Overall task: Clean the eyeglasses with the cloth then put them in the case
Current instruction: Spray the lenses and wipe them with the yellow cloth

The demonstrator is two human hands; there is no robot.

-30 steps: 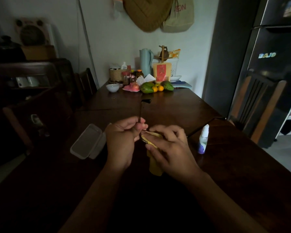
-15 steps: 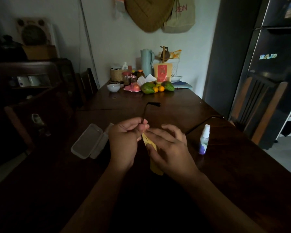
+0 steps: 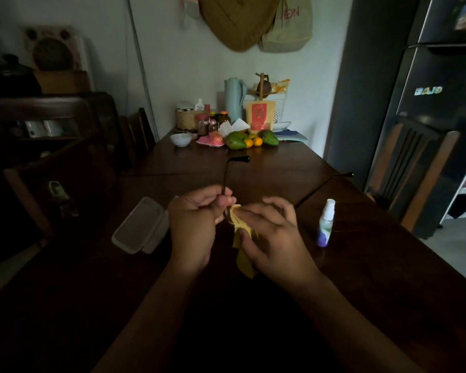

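Observation:
My left hand (image 3: 197, 224) grips the dark eyeglasses (image 3: 225, 176) near the left hinge, above the table. Both temple arms stick out away from me; the lenses are hidden behind my fingers. My right hand (image 3: 272, 238) pinches a yellow cloth (image 3: 241, 246) around the front of the glasses, and the cloth's tail hangs down below my fingers. The translucent case (image 3: 137, 224) lies open on the table, just left of my left hand.
A small spray bottle (image 3: 325, 227) stands right of my right hand. The dark wooden table (image 3: 280, 170) carries fruit (image 3: 237, 141), a bowl (image 3: 180, 139), jars and a jug at its far end. Chairs flank it, a dark fridge (image 3: 441, 103) stands on the right.
The glasses have tilted a little, with the left temple tip swinging right. My right fingers have shifted along the cloth on the lens. Case and bottle stay put.

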